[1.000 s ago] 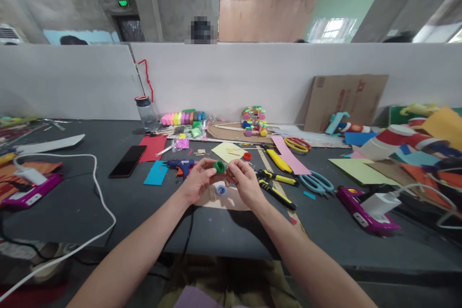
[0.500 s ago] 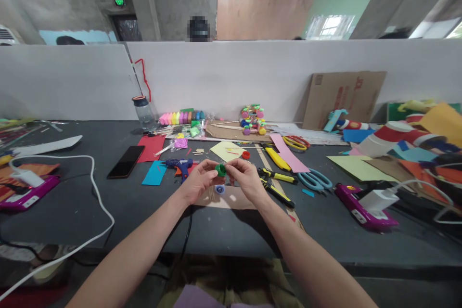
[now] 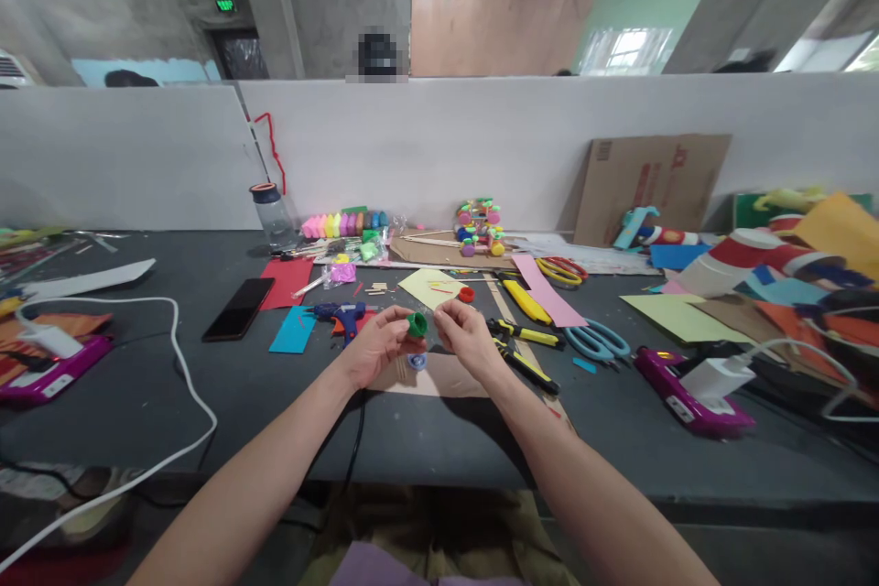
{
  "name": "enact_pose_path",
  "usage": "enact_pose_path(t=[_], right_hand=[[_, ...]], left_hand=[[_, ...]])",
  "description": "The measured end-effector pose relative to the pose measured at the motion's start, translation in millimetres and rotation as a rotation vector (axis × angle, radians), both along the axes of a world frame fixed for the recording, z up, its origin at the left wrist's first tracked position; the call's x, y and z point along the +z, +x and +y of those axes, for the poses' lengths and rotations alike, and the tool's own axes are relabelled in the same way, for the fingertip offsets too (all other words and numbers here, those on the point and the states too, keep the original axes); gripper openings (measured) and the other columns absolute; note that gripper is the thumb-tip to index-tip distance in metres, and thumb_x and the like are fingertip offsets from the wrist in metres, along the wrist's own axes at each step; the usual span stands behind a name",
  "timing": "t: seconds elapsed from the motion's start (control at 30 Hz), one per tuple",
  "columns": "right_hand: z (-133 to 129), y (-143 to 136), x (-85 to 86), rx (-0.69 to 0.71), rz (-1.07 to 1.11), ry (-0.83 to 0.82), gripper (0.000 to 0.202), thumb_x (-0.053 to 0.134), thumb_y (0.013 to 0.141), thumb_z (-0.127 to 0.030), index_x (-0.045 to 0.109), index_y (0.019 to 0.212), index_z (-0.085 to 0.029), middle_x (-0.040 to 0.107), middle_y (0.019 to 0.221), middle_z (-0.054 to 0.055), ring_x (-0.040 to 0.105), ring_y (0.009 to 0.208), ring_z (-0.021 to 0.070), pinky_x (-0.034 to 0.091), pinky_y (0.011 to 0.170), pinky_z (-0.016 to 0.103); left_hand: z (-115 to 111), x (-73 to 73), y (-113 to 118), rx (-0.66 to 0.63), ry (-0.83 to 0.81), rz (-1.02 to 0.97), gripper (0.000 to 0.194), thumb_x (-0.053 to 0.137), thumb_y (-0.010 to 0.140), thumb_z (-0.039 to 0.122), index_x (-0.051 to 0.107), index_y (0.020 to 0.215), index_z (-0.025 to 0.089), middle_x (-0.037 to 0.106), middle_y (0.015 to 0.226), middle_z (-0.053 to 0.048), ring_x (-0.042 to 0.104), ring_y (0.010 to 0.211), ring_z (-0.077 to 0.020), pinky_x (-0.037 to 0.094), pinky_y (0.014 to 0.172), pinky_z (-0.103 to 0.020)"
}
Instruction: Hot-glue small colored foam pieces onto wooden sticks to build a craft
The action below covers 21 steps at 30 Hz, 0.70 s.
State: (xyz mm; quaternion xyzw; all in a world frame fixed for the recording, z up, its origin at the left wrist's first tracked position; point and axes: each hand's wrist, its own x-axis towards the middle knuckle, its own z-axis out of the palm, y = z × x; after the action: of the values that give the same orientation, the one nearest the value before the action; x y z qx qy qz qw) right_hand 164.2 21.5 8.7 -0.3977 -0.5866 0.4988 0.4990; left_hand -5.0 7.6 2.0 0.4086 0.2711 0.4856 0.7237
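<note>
While the left hand (image 3: pixel 377 343) pinches a small green round plastic cap (image 3: pixel 416 324) between thumb and fingers, holding it raised over the middle of the bench (image 3: pixel 405 439), the right hand (image 3: pixel 467 334) is just to its right, apart from the cap. The right hand's thumb and forefinger are pressed together; whether they grip something thin is too small to tell.

Just on the near side of the green cap, a small blue-and-white round piece (image 3: pixel 417 362) sits on a flat tan cardboard strip (image 3: pixel 453 377). Beyond the hands lie a red round plastic cap (image 3: pixel 466 294) and a pale yellow sheet of paper (image 3: pixel 417 287). To the left is a blue glue gun with an orange trigger (image 3: pixel 349 318), near a blue paper rectangle (image 3: pixel 291 330), with a black phone (image 3: pixel 238 309) farther left. To the right are yellow-and-black pliers (image 3: pixel 532 335), a pink paper strip (image 3: pixel 549 293) and blue-handled scissors (image 3: pixel 596 341). At the far side, a brown cardboard sheet (image 3: pixel 645 183) leans on the white partition (image 3: pixel 426 146).
</note>
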Motion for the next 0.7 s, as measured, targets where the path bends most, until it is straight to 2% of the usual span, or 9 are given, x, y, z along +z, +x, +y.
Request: enact_pose_path(t=[0.13, 0.37, 0.57, 0.7], right_hand=[[-1.4, 0.2, 0.1, 0.038, -0.076, 0.048, 0.037, 0.055, 0.08, -0.049, 0.047, 0.061, -0.019, 0.04, 0.048, -0.006, 0.033, 0.042, 0.0066, 0.024, 0.041, 0.021], [-6.8, -0.4, 9.3, 0.053, -0.081, 0.028, 0.03, 0.063, 0.075, -0.046, 0.055, 0.065, -0.018, 0.045, 0.045, -0.006, 0.034, 0.04, 0.0066, 0.026, 0.041, 0.021], [-1.9, 2.6, 3.2, 0.085, -0.036, -0.076, 0.027, 0.065, 0.071, -0.042, 0.057, 0.067, -0.017, 0.049, 0.047, -0.006, 0.034, 0.039, 0.0057, 0.025, 0.038, 0.019], [1.6, 5.2, 0.1, 0.085, -0.117, -0.066, 0.023, 0.062, 0.072, -0.037, 0.056, 0.065, -0.016, 0.047, 0.046, -0.006, 0.035, 0.039, 0.0068, 0.026, 0.039, 0.02]], left_hand=[[-0.1, 2.3, -1.6, 0.028, 0.03, -0.012, 0.028, 0.073, 0.071, 0.024, 0.06, 0.094, 0.015, 0.069, 0.088, -0.004, 0.067, 0.076, -0.0158, 0.052, 0.071, -0.029], [0.4, 1.0, 0.4, 0.071, 0.096, 0.003, 0.028, 0.075, 0.068, 0.023, 0.063, 0.092, 0.015, 0.066, 0.087, -0.004, 0.063, 0.074, -0.0136, 0.049, 0.067, -0.027], [0.9, -2.9, -0.7, 0.075, 0.141, 0.092, 0.03, 0.075, 0.068, 0.025, 0.063, 0.094, 0.016, 0.064, 0.087, -0.003, 0.061, 0.074, -0.0128, 0.048, 0.069, -0.027], [0.8, -4.3, -1.5, 0.069, 0.199, 0.196, 0.031, 0.073, 0.07, 0.027, 0.061, 0.096, 0.016, 0.064, 0.089, -0.004, 0.061, 0.071, -0.0123, 0.048, 0.069, -0.027]])
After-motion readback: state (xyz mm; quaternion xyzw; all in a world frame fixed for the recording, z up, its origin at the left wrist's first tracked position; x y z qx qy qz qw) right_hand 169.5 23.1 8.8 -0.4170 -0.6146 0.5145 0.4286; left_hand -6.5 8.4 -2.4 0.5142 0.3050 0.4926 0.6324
